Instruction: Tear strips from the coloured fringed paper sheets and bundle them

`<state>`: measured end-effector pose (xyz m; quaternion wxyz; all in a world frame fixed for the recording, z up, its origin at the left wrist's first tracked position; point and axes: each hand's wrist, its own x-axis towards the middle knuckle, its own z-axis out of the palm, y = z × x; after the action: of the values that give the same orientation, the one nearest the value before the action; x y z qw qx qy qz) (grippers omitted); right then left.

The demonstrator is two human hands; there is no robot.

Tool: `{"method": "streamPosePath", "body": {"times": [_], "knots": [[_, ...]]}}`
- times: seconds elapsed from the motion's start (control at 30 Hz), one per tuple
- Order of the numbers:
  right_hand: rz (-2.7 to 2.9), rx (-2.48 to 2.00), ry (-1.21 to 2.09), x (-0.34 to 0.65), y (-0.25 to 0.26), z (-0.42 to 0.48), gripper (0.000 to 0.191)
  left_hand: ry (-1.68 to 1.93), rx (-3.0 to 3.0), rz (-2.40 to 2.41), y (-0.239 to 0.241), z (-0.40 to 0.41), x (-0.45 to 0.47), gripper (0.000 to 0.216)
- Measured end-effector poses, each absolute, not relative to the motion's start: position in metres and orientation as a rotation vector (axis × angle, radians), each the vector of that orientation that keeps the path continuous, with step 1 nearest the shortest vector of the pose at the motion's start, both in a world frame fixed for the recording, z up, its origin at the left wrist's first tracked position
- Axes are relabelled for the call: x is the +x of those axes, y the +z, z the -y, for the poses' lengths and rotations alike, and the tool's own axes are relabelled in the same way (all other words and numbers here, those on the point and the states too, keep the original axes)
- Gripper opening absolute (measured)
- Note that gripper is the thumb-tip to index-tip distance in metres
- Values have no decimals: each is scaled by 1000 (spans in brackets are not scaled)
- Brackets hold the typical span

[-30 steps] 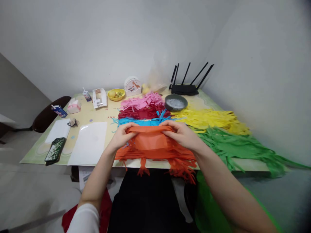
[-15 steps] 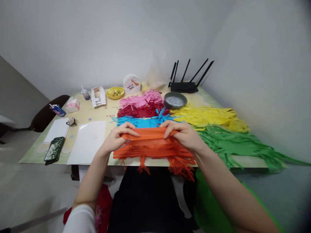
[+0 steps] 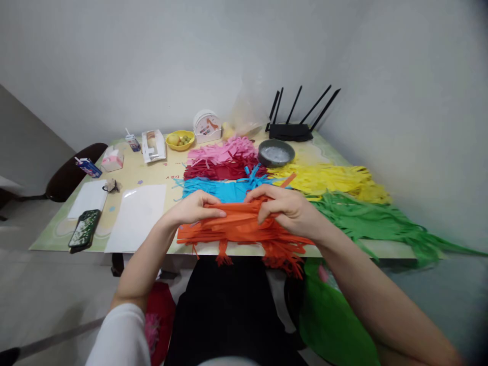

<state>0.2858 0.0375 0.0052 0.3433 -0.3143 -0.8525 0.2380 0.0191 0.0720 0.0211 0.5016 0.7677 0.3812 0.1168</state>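
Note:
Between my hands is a folded piece of orange fringed fabric (image 3: pixel 244 217), held just above a pile of the same orange strips at the table's front edge. My left hand (image 3: pixel 196 207) pinches its left end between thumb and fingers. At the right end, the fingers of my right hand (image 3: pixel 287 207) close on the fabric, and a loose orange strip (image 3: pixel 288 180) sticks up behind them. Blue fringed fabric (image 3: pixel 229 190) lies right behind. Farther back are dark red fringe (image 3: pixel 224 170) and pink fringe (image 3: pixel 229 150). Yellow fringe (image 3: pixel 328 179) and green fringe (image 3: pixel 373 218) spread to the right.
A grey bowl (image 3: pixel 276 154) stands behind the yellow fringe, near a black router (image 3: pixel 290 132). At the left lie a phone (image 3: pixel 85 229), white sheets (image 3: pixel 139 218) and a tissue pack (image 3: pixel 113 159). A yellow fruit bowl (image 3: pixel 180 146) is by the wall.
My right hand has shifted its grip and gathered its end of the orange fabric, which was stretched flat before. A loose orange strip now shows behind that hand. The view has shifted slightly.

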Motion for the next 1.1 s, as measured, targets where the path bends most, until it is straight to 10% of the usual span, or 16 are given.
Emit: {"method": "streamPosePath", "body": {"times": [0.27, 0.43, 0.7, 1.1], "knots": [[2228, -1039, 373, 279, 19, -30, 44, 343, 2285, -1195, 23, -60, 24, 34], [2333, -1125, 542, 253, 7, -39, 12, 388, 2318, -1213, 24, -52, 27, 26], [1873, -1156, 994, 259, 4, -31, 16, 641, 1884, -1148, 12, -55, 8, 27], [2050, -1396, 652, 271, 13, -32, 29, 648, 2105, -1008, 18, -59, 13, 27]]}}
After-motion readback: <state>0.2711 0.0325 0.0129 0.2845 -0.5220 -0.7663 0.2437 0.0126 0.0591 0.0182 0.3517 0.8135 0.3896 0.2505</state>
